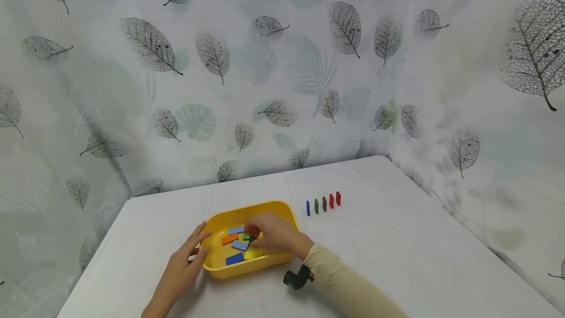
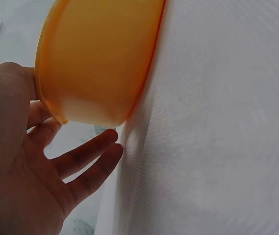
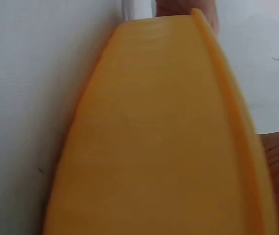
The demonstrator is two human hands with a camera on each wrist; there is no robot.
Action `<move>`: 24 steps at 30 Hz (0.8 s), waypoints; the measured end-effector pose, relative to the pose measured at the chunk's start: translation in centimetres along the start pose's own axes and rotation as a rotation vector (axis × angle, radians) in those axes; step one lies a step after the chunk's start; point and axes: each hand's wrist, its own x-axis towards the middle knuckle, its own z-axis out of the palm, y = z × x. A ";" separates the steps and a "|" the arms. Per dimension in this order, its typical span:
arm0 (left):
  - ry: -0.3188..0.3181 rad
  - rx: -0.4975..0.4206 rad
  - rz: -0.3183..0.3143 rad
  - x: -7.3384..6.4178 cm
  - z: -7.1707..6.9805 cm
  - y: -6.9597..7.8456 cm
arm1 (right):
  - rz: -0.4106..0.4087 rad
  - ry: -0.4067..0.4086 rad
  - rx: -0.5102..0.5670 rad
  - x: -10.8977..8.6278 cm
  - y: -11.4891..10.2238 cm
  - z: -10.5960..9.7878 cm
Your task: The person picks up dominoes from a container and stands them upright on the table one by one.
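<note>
A yellow tray (image 1: pixel 229 271) with several flat coloured blocks in it stands on the table. My right hand (image 1: pixel 274 232) reaches over its near side with curled fingers and pinches a small dark block (image 1: pixel 252 240), partly hidden by the fingers. Around that hand lie an orange block (image 1: pixel 229 239), a light blue block (image 1: pixel 240 245), a dark blue block (image 1: pixel 235 258) and a yellow block (image 1: pixel 253 254). At the tray's left end my left hand (image 1: pixel 183 259) touches the rim with thumb and fingers; two lower fingers extend past the outer wall in the left wrist view.
Right of the tray several thin blocks stand upright in a row: a blue block (image 1: pixel 308 208), a green block (image 1: pixel 316 206), a brown block (image 1: pixel 324 203) and two red ones. A leaf-patterned curtain (image 1: pixel 265 72) hangs behind the white table (image 1: pixel 397 259).
</note>
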 end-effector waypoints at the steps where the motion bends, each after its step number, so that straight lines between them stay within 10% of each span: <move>1: -0.003 -0.001 -0.003 0.0 0.0 0.0 | 0.017 -0.010 0.006 0.0 0.1 0.2; 24: -0.013 -0.007 -0.011 0.1 0.0 -0.1 | 0.217 -0.150 -0.007 0.6 0.4 1.4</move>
